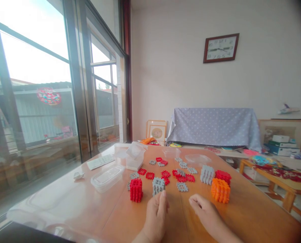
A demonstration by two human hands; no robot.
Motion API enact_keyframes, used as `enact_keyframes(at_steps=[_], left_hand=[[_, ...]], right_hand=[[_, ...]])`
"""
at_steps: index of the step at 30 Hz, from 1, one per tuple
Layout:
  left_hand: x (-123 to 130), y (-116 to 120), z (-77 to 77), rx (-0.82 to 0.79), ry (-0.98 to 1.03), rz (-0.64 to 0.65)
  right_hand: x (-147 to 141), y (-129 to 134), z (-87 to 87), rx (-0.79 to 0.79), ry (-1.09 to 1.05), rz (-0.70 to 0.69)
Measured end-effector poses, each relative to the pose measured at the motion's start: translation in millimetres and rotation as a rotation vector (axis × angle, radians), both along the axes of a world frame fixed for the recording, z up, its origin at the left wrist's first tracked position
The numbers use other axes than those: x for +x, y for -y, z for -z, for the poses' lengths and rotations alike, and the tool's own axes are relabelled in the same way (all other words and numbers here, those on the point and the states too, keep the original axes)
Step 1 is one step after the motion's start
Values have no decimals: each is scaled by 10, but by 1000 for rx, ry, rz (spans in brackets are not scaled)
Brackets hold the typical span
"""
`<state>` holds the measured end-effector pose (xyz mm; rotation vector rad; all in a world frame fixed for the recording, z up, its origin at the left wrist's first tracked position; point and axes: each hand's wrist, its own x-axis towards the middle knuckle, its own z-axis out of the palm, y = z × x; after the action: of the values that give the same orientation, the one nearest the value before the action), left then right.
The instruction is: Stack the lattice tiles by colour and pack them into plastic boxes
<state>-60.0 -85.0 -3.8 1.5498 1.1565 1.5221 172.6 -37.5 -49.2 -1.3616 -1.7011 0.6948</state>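
My left hand (157, 211) is closed, thumb on top, just in front of a grey stack (158, 184) of interlocking plastic pieces. It hides the stack's lower part; I cannot tell whether they touch. To its left stands a red stack (136, 190). My right hand (203, 209) is curled closed over the wood, apart from the left, and its inner side is hidden. Nearest to it on the right is an orange stack (220, 190), with another red stack (223, 176) and a second grey stack (207, 174) behind. A loose grey piece (182, 187) lies between and beyond the hands.
Several loose red pieces (149, 176) and grey pieces lie across the table (175, 216). A clear plastic lid or shallow tray (107, 177), a clear container (135, 158) and a printed sheet (100, 162) are at left. A cloth-covered object (213, 130) stands beyond the table.
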Motion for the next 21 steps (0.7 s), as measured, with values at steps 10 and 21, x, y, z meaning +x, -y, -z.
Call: enact_keyframes(at_steps=[10,21], left_hand=[[-44,-46,-75,94,69,-98],[-94,-136,-31,146,183,-336]], right_hand=[[-38,81,-104,-39,-50,-14],[-46,57,-87,-40,-44,-18]])
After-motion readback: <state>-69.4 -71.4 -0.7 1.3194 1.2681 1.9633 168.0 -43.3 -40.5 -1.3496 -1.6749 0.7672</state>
